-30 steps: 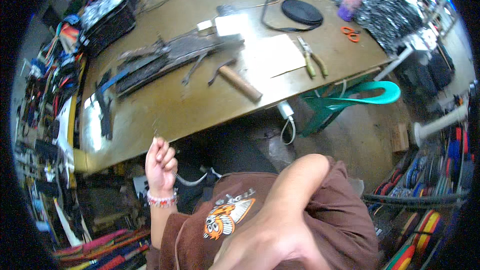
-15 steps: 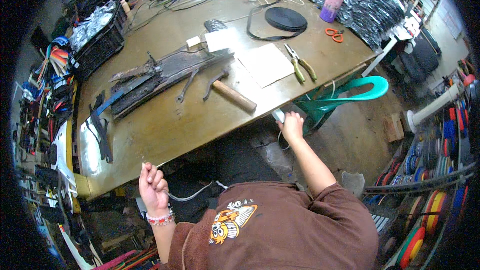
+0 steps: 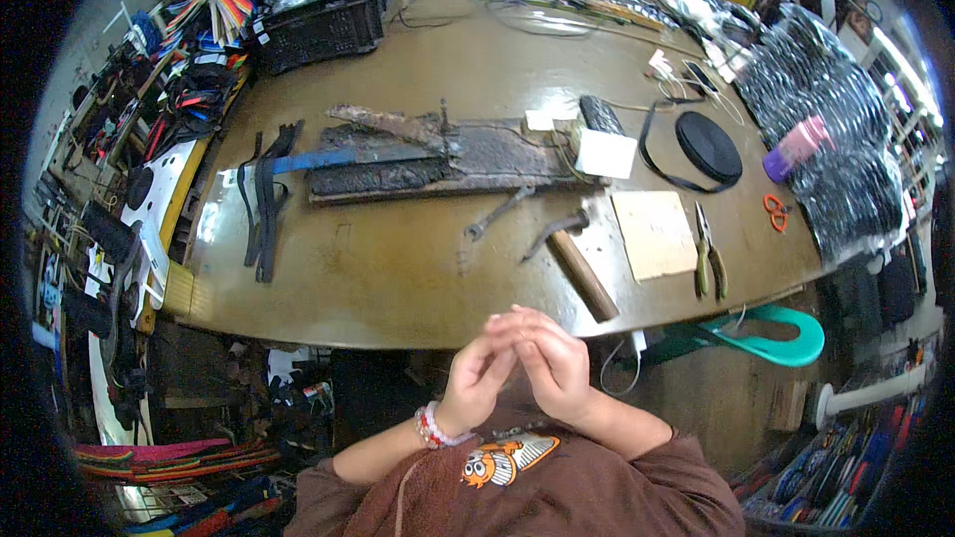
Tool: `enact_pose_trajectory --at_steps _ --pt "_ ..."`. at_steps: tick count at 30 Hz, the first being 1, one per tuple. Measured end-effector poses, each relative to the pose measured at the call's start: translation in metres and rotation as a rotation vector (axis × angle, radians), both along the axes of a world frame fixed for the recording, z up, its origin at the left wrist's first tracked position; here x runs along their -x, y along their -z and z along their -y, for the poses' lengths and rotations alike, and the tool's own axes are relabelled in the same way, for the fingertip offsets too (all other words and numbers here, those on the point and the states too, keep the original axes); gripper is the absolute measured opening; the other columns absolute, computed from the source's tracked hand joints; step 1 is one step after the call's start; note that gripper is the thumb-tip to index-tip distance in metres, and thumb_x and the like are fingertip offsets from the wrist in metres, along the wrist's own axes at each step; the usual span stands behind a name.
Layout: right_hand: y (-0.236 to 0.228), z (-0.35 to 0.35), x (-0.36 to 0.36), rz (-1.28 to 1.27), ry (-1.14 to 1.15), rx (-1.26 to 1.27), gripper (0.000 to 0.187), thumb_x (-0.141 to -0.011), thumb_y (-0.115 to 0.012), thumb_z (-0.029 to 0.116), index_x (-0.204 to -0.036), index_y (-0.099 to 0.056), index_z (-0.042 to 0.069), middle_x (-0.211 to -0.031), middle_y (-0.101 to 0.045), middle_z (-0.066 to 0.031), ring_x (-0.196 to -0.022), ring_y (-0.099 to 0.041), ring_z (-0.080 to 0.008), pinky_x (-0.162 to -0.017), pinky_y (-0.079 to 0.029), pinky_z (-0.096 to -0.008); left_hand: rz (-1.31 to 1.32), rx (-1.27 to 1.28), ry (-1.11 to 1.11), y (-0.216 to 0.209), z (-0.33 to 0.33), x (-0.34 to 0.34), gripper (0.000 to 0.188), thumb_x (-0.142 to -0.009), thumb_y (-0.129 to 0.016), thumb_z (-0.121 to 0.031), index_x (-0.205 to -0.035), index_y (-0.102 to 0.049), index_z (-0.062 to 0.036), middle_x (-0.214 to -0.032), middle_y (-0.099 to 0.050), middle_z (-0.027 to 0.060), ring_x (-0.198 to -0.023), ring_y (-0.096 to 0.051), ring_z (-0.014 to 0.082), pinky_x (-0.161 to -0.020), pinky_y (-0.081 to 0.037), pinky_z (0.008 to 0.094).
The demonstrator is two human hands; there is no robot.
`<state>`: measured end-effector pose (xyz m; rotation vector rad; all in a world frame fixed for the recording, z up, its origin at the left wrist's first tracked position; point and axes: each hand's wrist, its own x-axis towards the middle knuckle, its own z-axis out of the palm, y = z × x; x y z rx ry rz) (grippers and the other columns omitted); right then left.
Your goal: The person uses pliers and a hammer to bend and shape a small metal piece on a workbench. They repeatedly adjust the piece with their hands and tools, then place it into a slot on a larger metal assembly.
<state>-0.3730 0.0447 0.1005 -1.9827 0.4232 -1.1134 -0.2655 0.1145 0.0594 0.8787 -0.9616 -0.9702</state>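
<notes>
Both hands meet in front of my brown shirt, just off the near edge of the wooden table point(image 3: 398, 313). My left hand point(image 3: 479, 378), with a beaded bracelet at its wrist, has its fingers bent and pressed to those of my right hand point(image 3: 555, 368). The fingertips overlap, so anything small between them is hidden. Close by on the table lies a hammer point(image 3: 587, 276), its wooden handle pointing toward my hands. A white plug-like piece point(image 3: 638, 340) with a thin cable hangs at the table edge, right of my right hand and apart from it.
A wrench point(image 3: 497, 214), pliers point(image 3: 710, 254), a pale card point(image 3: 652, 234) and orange scissors point(image 3: 776, 214) lie on the table. Beyond are a dark worn board point(image 3: 398, 179), a webbing roll point(image 3: 708, 147) and a bottle point(image 3: 796, 149). A green stool point(image 3: 786, 338) stands right.
My right hand has left the white piece at the table edge and come in to meet my left, which moved rightward from the table's near left edge. The view has turned left.
</notes>
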Motion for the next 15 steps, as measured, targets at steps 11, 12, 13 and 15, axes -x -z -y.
enact_pose_trajectory --at_steps 11,12,13,15 --pt "-0.189 0.134 0.089 0.645 0.211 -0.251 0.025 -0.097 -0.030 0.016 -0.117 -0.035 0.000 -0.067 -0.043 -0.0016 -0.035 -0.024 -0.0031 -0.026 -0.022 -0.0185 0.994 -0.898 0.321 0.211 -0.047 -0.081 0.027 -0.086 -0.051 -0.021 -0.104 -0.062 -0.0033 -0.095 -0.064 0.0172 -0.088 -0.062 0.0302 -0.080 -0.048 0.0412" --pt "-0.215 0.146 0.087 0.604 0.333 -0.238 0.033 -0.098 -0.028 0.015 -0.127 -0.028 -0.001 -0.079 -0.049 -0.0049 -0.037 -0.027 -0.0033 -0.027 -0.023 -0.0177 1.001 -0.883 0.304 0.215 -0.046 -0.084 0.028 -0.086 -0.051 -0.021 -0.104 -0.062 -0.0034 -0.095 -0.064 0.0171 -0.088 -0.062 0.0301 -0.080 -0.048 0.0411" --pt "-0.242 0.157 0.082 0.552 0.277 -0.238 0.042 -0.098 -0.026 0.014 -0.136 -0.021 -0.002 -0.092 -0.055 -0.0082 -0.039 -0.031 -0.0035 -0.028 -0.024 -0.0170 1.001 -0.879 0.298 0.215 -0.044 -0.088 0.028 -0.086 -0.051 -0.021 -0.104 -0.062 -0.0034 -0.095 -0.064 0.0171 -0.088 -0.062 0.0299 -0.080 -0.048 0.0410" --pt "-0.289 0.183 0.064 0.397 0.222 -0.195 0.046 -0.097 -0.029 0.014 -0.139 -0.019 -0.001 -0.105 -0.058 -0.0097 -0.045 -0.037 -0.0026 -0.031 -0.026 -0.0152 1.012 -0.884 0.287 0.207 -0.039 -0.098 0.028 -0.086 -0.051 -0.021 -0.105 -0.062 -0.0035 -0.095 -0.064 0.0169 -0.088 -0.063 0.0295 -0.080 -0.048 0.0408"
